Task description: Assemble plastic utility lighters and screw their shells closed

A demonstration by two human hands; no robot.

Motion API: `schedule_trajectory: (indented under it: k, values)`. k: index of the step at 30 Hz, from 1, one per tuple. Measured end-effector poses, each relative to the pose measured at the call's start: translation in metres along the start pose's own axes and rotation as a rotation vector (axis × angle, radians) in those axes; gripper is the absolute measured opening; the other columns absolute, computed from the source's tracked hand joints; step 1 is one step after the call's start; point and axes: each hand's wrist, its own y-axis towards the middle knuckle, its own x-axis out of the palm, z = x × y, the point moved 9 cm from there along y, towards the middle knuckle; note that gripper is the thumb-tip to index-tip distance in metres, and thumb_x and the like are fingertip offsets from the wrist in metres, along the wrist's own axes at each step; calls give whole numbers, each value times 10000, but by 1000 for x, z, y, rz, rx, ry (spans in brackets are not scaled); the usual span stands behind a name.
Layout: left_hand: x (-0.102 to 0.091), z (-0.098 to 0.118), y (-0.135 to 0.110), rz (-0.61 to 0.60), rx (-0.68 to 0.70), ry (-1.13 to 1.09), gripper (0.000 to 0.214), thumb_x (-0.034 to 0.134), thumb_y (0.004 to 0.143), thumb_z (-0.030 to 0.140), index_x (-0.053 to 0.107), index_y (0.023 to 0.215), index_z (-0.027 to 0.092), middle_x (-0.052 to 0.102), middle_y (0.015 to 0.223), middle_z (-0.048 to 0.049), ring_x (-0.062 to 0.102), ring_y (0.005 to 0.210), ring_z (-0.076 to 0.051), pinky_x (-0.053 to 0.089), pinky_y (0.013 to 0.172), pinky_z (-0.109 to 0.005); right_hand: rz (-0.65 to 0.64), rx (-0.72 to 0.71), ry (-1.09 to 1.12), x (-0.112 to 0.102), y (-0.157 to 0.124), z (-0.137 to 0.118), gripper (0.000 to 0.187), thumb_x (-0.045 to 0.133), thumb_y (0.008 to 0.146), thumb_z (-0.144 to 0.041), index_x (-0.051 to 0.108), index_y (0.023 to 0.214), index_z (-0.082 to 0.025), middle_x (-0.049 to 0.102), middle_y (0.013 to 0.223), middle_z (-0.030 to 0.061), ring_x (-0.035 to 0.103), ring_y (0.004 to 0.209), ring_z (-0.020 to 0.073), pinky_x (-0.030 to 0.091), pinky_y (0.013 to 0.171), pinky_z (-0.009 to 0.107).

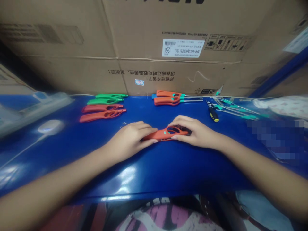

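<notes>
Apparently for steadiness, your left hand (133,136) pinches the orange casing (160,134) at one end; your right hand (196,131), the other.

Left hand (131,136) and right hand (196,130): both seen bare. Left forearm (60,179), right forearm (260,169): likewise uncovered. Garment (161,218), partly shown: pink ground, patterned with black streaks and curved pale-grey bands.

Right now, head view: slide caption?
Left hand and right hand hold an orange utility-lighter casing over a blue tabletop, a black-and-yellow screwdriver beyond.
</notes>
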Motion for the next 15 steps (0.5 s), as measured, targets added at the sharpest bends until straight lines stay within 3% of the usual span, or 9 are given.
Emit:
schedule_trajectory:
  k: [7, 15]
  values:
    - [7, -1, -1, -54, -25, 39, 299, 580, 975, 379, 696, 1150, 165, 721, 1062, -94, 646, 976, -235, 522, 844, -354, -70, -42, -46, 7, 0, 0, 325, 647, 929, -357, 631, 1217, -207, 634, 1135, 99, 600, 1069, 220, 500, 951, 396]
    - [8, -2, -4, -53, -45, 7, 339, 542, 980, 317, 661, 1255, 157, 696, 1131, -106, 634, 1037, -244, 531, 907, -378, -75, -43, -134, 11, 0, 2, 305, 632, 933, -381, 643, 1187, -212, 649, 1117, 101, 609, 1034, 235, 501, 923, 427]
